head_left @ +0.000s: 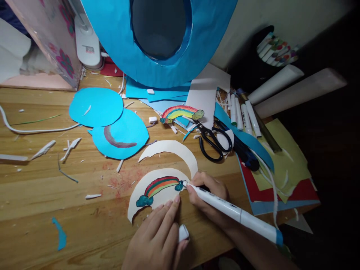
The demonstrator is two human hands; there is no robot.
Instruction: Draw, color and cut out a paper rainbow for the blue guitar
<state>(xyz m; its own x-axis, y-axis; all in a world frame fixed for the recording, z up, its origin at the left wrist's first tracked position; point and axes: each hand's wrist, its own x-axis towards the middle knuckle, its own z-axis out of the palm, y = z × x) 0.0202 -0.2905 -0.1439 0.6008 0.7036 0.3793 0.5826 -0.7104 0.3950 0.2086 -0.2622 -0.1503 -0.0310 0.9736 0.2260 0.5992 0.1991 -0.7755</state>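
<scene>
A white marker (pixel 236 213) with a blue end is gripped in my right hand (pixel 209 193), its tip touching the right-hand cloud of a drawn rainbow (pixel 161 186). The rainbow has red, green and orange bands and a teal cloud at each end. It is drawn on a curved piece of white paper (pixel 133 198). Fingertips of my left hand (pixel 157 234) press on the paper's lower edge. A white marker cap (pixel 183 232) is held between that hand's thumb and fingers. Just above lies a crescent-shaped paper scrap (pixel 180 148).
Black-handled scissors (pixel 215 142) lie beside a cut-out rainbow (pixel 181 111). Two blue paper ovals (pixel 95 107) overlap at left. Behind stands a large blue ring (pixel 112 33). Several markers (pixel 244 114) and coloured sheets (pixel 284 161) are at right. Paper scraps litter the wooden table (pixel 33 206).
</scene>
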